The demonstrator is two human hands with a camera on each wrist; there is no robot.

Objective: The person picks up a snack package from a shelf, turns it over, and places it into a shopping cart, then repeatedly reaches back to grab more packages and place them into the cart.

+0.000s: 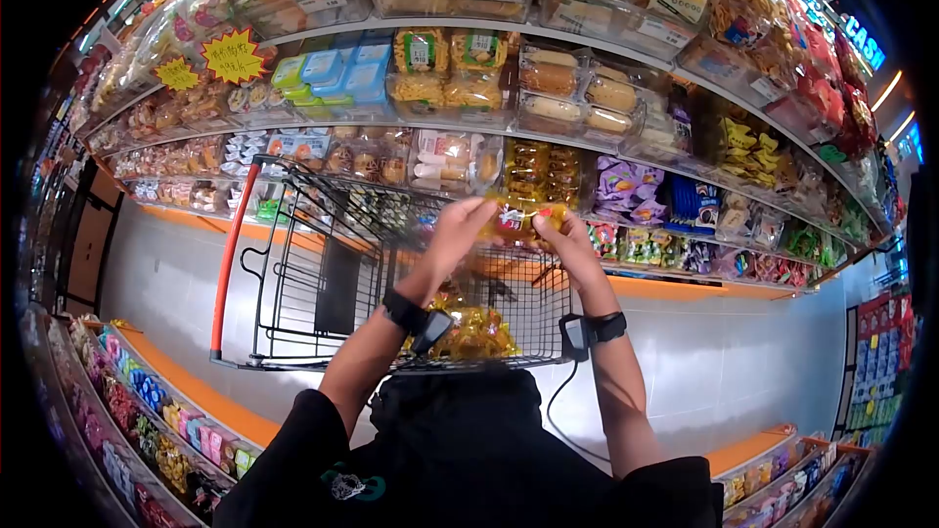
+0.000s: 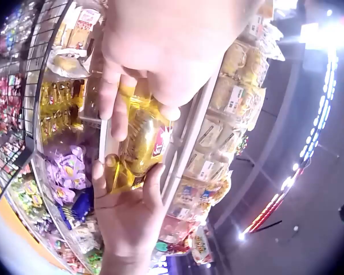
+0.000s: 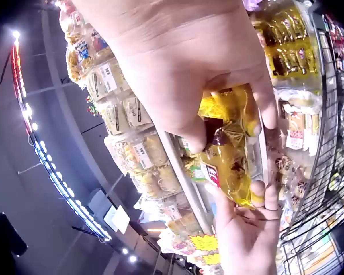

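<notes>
Between both hands is a shiny gold, clear-wrapped snack packet [image 1: 516,218] with a red label, held up above the shopping cart [image 1: 284,284]. My left hand [image 1: 452,242] pinches one end of it, thumb on top. The other end is in the fingers of my right hand [image 1: 577,249]. Close up in the left wrist view, a rounded brown item shows through the packet's film [image 2: 140,143]. The right wrist view shows the label near the packet's edge [image 3: 226,163]. Several similar gold packets [image 1: 476,330] lie in the cart, partly hidden behind the left wrist.
In front stand tiered shelves of packaged breads [image 1: 416,93] and snacks, with gold packets [image 1: 548,171] in a bin beside purple ones [image 1: 629,191]. The cart's red handle [image 1: 235,264] is at the left. Low snack shelves [image 1: 176,420] stand behind on both sides. Tiled floor [image 1: 724,342] shows to the right.
</notes>
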